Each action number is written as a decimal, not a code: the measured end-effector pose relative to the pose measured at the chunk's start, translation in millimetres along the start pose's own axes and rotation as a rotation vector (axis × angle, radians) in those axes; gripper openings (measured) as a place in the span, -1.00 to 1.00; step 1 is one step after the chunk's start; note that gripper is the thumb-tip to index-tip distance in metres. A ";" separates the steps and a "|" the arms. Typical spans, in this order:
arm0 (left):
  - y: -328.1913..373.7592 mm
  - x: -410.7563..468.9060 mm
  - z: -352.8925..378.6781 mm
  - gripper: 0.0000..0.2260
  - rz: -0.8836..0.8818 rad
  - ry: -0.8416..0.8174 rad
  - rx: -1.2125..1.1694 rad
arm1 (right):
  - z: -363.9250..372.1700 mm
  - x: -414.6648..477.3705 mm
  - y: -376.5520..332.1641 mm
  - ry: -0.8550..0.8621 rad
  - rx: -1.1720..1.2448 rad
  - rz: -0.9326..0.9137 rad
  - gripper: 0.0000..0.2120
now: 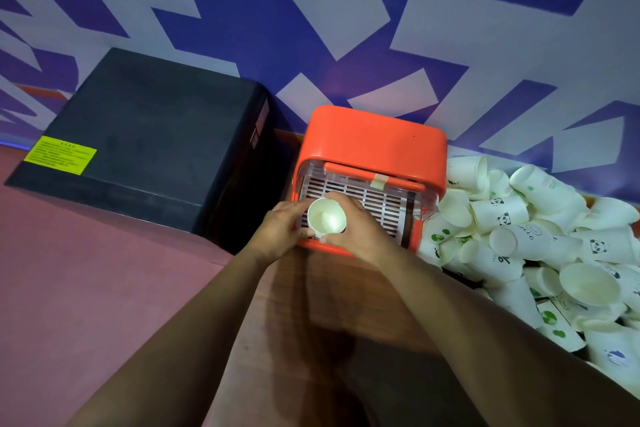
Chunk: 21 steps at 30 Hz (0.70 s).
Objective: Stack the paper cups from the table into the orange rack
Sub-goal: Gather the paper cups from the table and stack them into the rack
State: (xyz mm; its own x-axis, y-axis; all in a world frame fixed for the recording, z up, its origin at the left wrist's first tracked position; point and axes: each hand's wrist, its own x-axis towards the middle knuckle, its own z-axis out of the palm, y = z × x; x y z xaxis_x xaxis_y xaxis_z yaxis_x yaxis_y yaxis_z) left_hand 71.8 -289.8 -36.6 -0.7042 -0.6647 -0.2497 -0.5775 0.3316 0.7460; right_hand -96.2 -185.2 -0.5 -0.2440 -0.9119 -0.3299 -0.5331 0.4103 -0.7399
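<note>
A: How many racks?
B: One orange rack [374, 142], with one strip of tape [380, 180] on its bar. Left of it, one black box [145, 135] bearing one yellow label [60, 155].
A: Hands?
B: Two, the left hand [280, 229] and the right hand [356, 232], with one paper cup [325, 218] between them.
A: Other cups?
B: On the right, one heap of cups [540, 243]. There are dozens, overlapping too much for an exact count.

Both bare forearms stretched forward, converging. Palm-down left hand [282, 230] curls fingers against left side of paper cup [326, 220]; right hand [351, 232] wraps cup from right, thumb on near side, index finger round far rim.
</note>
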 end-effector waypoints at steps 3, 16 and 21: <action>-0.5 0.5 1.3 -0.39 -0.037 0.020 -0.001 | 0.3 5.2 -0.5 0.004 0.005 0.023 -0.20; 41.5 -78.7 29.8 -0.78 -0.159 0.220 -0.062 | -57.4 -103.2 34.5 0.079 -0.128 0.105 -0.34; 87.7 -91.1 87.6 -0.92 -0.041 -0.015 -0.102 | -107.7 -187.1 94.7 0.226 -0.178 0.265 -0.46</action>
State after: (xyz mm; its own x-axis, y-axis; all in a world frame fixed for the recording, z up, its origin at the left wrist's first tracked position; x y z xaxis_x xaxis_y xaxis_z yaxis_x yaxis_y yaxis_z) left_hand 49.1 -141.5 -2.4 -0.6874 -0.6658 -0.2902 -0.5616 0.2338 0.7937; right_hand -188.2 24.8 54.3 -0.5538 -0.7584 -0.3437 -0.5550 0.6439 -0.5267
